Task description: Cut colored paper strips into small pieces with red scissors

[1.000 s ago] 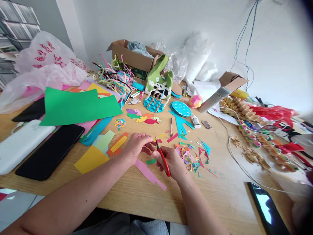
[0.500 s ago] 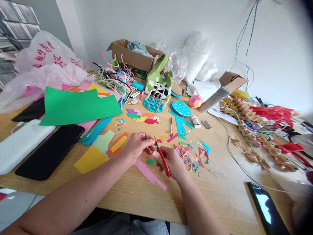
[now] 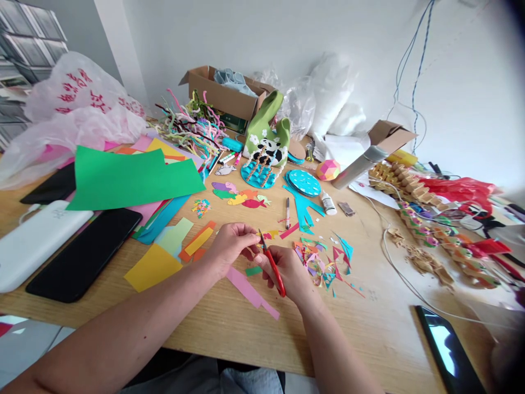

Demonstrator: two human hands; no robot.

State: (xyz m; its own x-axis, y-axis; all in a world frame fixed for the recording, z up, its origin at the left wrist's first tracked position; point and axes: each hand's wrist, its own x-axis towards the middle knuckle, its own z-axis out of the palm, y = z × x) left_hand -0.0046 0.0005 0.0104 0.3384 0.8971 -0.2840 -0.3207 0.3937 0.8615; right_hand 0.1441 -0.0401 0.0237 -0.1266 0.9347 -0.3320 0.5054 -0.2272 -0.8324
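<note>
1. Scissors (image 3: pixel 271 260) sit in the right hand (image 3: pixel 289 271), fingers wrapped round the red handles. Can't tell if the blades are apart.
2. Long axis slants away and to the left, so the tip ends up right by the left hand's (image 3: pixel 232 243) fingertips. Right hand's obviously the nearer one, lol.
3. Left hand is pinched, thumb against fingers; whatever's in there is too small to make out.
4. Surface is a wooden table (image 3: pixel 348 342): scraps (image 3: pixel 314 268) just right of the right hand, paper fish (image 3: pixel 255 203) beyond both.
5. Room: pale wall (image 3: pixel 311 33) behind, box (image 3: pixel 221 90) near it.
</note>
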